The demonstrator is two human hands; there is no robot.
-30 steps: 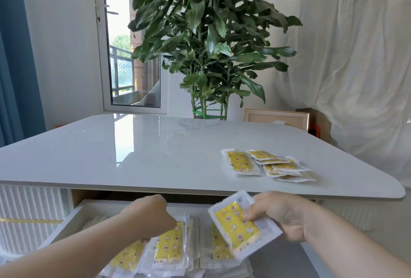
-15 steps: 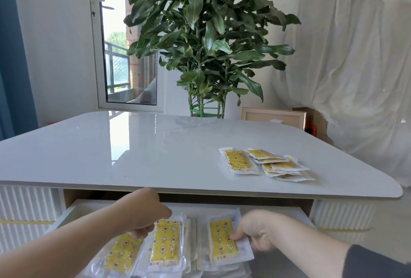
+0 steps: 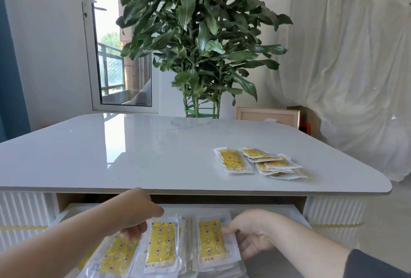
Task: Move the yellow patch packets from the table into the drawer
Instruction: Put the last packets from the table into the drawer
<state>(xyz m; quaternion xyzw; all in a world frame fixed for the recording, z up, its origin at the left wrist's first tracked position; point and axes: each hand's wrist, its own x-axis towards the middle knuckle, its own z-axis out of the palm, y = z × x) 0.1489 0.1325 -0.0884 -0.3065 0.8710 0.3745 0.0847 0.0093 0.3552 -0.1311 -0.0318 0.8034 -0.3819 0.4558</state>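
So that piles lie flat, our right hand (image 3: 251,233) pinches the right packet (image 3: 210,242) into the drawer (image 3: 278,208). Our left hand (image 3: 135,211) grips the 7 o'clock packet (image 3: 117,255).

The bench (image 3: 133,155) has a glossy pale top with rounded corners, and a window's bright reflection runs across its left half. Toward the right front lie yellow packets in clear wrappers. A single packet (image 3: 232,160) lies flat, and just beside it on the right is a loose pile (image 3: 274,164) of several overlapping ones, fanned at different angles. Under the front edge, an open drawer (image 3: 255,207) holds stacked packets (image 3: 161,246) in rows.
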